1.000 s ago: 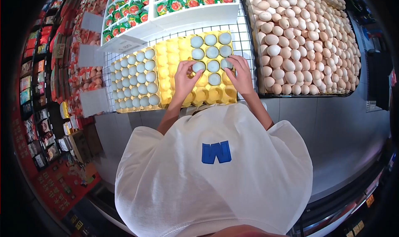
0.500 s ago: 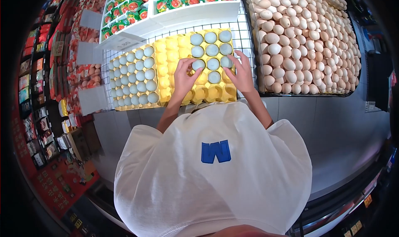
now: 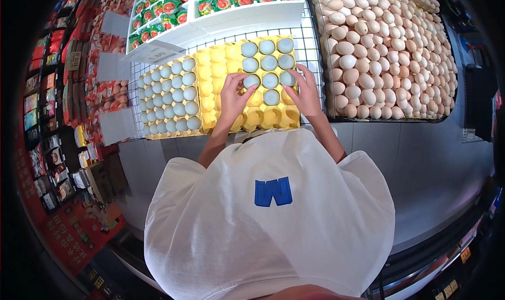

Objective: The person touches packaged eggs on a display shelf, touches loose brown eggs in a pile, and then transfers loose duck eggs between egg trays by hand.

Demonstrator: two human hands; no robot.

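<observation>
Pale blue-green eggs fill the right part of a yellow egg tray [image 3: 253,120] in front of me. My left hand [image 3: 234,95] is closed, thumb and fingers around an egg [image 3: 251,82] in the tray's left egg column. On the other side, my right hand [image 3: 305,92] has its thumb and fingers around another egg [image 3: 287,79], partly covered by the fingers. Between the hands lie a middle egg [image 3: 270,80] and, nearer me, a single egg [image 3: 271,97]. Both held eggs sit at cup level.
Left of the tray is a yellow tray of bluish eggs [image 3: 179,110]. Behind stands a white box [image 3: 247,17] of green-and-red wrapped items, with a price card [image 3: 152,53]. A large bin of brown eggs [image 3: 389,63] is on the right. Wire mesh [image 3: 310,47] lies underneath.
</observation>
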